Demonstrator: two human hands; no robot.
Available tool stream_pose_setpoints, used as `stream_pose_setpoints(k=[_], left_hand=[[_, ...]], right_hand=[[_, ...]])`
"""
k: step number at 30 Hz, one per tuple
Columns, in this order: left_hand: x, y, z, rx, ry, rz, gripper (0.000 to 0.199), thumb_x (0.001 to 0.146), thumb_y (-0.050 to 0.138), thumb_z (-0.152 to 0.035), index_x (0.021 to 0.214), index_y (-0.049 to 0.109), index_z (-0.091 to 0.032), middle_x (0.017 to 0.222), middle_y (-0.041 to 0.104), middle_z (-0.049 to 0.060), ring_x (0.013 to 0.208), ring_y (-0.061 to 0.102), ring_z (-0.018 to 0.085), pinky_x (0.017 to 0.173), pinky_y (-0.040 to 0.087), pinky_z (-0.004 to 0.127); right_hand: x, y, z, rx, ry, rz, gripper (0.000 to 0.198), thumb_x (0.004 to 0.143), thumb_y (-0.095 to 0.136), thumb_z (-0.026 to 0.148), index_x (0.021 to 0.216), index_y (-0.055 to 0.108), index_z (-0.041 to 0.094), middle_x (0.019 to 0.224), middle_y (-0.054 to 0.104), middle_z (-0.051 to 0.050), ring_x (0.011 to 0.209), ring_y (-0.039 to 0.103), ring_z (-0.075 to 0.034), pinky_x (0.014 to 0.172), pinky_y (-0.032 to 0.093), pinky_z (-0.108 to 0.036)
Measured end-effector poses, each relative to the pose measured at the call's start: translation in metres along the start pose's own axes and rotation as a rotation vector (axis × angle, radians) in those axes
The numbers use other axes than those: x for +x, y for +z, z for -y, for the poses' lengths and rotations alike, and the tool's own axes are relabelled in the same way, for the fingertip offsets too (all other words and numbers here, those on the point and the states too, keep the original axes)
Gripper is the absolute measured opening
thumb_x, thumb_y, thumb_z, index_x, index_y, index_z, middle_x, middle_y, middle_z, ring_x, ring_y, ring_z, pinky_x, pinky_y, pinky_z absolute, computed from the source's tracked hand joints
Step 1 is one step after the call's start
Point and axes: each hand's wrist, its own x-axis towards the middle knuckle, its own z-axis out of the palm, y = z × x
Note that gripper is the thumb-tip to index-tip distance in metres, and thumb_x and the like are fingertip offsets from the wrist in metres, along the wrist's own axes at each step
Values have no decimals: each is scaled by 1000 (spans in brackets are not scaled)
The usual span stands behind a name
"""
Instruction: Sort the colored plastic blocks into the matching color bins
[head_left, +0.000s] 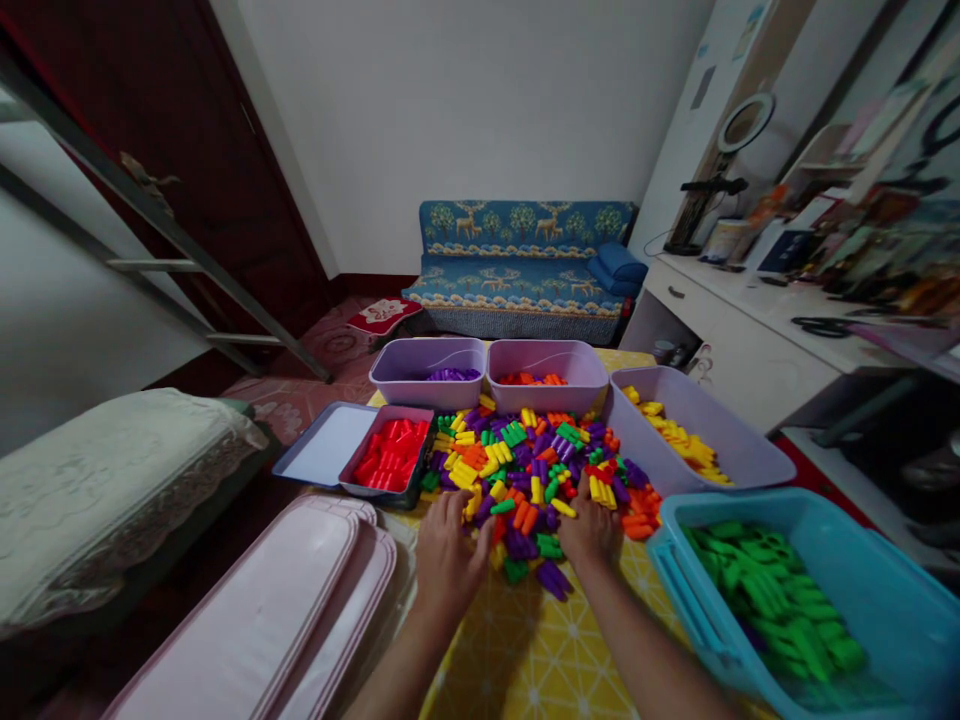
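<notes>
The person's forearms [405, 655] lie nearest the camera, reaching over the yellow cloth [525, 665]; ahead of them the heap of mixed toy pieces [517, 455] covers the middle of the table, beyond and between the fingers. The left hand [448, 545] is at its near left edge, thumb set apart from the loosely curled fingers; whether these touch a piece cannot be told. The right hand [591, 525] is at the near right, beside a yellow cluster [602, 490]; its fingertips are partly hidden, so whether they pinch anything is unclear. A purple piece [553, 579] lies between the wrists, nearer the right hand, its long axis slanting from far left to near right.
</notes>
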Motion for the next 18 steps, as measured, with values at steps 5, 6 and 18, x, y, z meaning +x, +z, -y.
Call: stream_pose_setpoints(k=[5,6,18], left_hand=[[-74,28,14,101,-51,70,92,72,68,-47,151,24,-30,148,43,13,140,34,38,114,25,60],[-85,35,15,102,-40,118,99,67,72,-45,152,22,-31,152,38,13,143,28,40,115,22,62],[5,68,-11,-147,245,344,88,75,69,-26,152,25,-27,164,2,14,149,6,38,115,26,59]], right_hand=[[0,0,-1,-11,4,8,66,89,50,30,147,28,6,87,71,-14,96,66,-28,80,41,-37],[0,1,-1,-5,3,12,66,89,50,29,147,29,6,87,71,-13,95,67,-28,80,41,-37],[2,5,-1,-11,24,-14,61,93,41,32,148,28,8,93,71,-15,97,65,-28,83,40,-39]])
